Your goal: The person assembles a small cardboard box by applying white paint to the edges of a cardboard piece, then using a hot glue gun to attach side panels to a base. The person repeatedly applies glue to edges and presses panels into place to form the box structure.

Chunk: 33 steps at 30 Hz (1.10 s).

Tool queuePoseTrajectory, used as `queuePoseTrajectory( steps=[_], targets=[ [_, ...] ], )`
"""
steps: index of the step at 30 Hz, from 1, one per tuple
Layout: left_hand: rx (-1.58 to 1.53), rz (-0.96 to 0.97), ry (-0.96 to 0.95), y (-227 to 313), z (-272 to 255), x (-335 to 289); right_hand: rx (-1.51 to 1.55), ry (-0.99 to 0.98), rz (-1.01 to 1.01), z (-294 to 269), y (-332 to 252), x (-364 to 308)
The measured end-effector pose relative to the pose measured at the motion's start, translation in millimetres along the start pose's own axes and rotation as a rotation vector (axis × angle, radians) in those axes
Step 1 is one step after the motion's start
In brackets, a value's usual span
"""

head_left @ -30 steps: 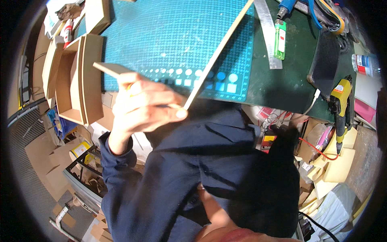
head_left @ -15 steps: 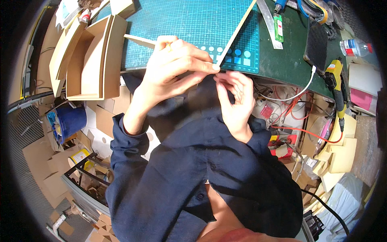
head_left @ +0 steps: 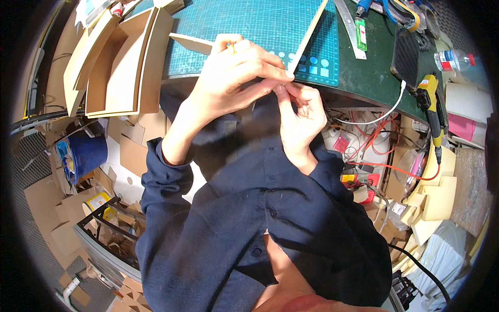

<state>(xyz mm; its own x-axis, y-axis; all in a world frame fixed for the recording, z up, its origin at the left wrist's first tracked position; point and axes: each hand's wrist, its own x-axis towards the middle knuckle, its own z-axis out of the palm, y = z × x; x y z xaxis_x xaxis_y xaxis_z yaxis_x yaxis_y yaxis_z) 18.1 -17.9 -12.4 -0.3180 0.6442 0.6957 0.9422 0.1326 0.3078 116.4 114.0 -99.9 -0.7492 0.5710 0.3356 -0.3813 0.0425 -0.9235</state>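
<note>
Head view showed the left hand (head_left: 236, 70) with thumb and forefinger pressed together on the lower end of a long, thin, pale strip (head_left: 307, 39). The strip slanted up and to the right from this grip, over the blue-green cutting mat (head_left: 223, 21); its upper end was cut off by the top edge, and its very tip was covered by the fingers. A flat pale piece (head_left: 191, 43) stuck out leftward from behind the same hand; its other end was hidden, so how it was held could not be told.

Just below the strip's lower end, the right hand (head_left: 303, 114) had its thumb and forefinger drawn close together beside the left fingertips. Whether they pinched anything was too small to tell.

Writing was hard to make out. The mat bore printed circles and squares, with small figures near its edge. A green lighter (head_left: 360, 35) carried a pale label, and a clear bottle (head_left: 452, 61) with a red cap had a red and blue one. A yellow-and-black tool (head_left: 431, 99) bore a small sticker. The metal ruler (head_left: 351, 28) was cut off at the top. Left of the mat stood an open brown box (head_left: 148, 65), touched by neither hand.
</note>
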Motion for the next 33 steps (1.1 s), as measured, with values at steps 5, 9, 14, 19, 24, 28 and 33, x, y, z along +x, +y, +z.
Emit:
queuePoseTrajectory(
  steps=[5,9,14,19,24,28,33],
  targets=[
    [0.02,0.014,0.007,-5,-3,-4,0.048,0.013,-0.011,8,2,-1],
    [0.037,0.039,0.025,-8,0,-5,-0.046,-0.064,-0.098,3,10,-2],
    [0.063,0.08,0.065,-12,4,-8,-0.037,-0.079,-0.095,5,4,-1],
    [0.013,0.037,0.035,-8,1,-6,0.078,-0.062,0.015,4,-1,2],
    [-0.001,0.009,0.024,-7,-1,-6,0.065,-0.087,0.012,3,-3,5],
    [-0.012,-0.009,0.015,-5,-3,-4,0.006,-0.085,-0.009,2,-4,7],
    [-0.014,-0.02,0.01,-4,-3,-4,-0.017,-0.075,0.006,3,-2,7]
  ],
)
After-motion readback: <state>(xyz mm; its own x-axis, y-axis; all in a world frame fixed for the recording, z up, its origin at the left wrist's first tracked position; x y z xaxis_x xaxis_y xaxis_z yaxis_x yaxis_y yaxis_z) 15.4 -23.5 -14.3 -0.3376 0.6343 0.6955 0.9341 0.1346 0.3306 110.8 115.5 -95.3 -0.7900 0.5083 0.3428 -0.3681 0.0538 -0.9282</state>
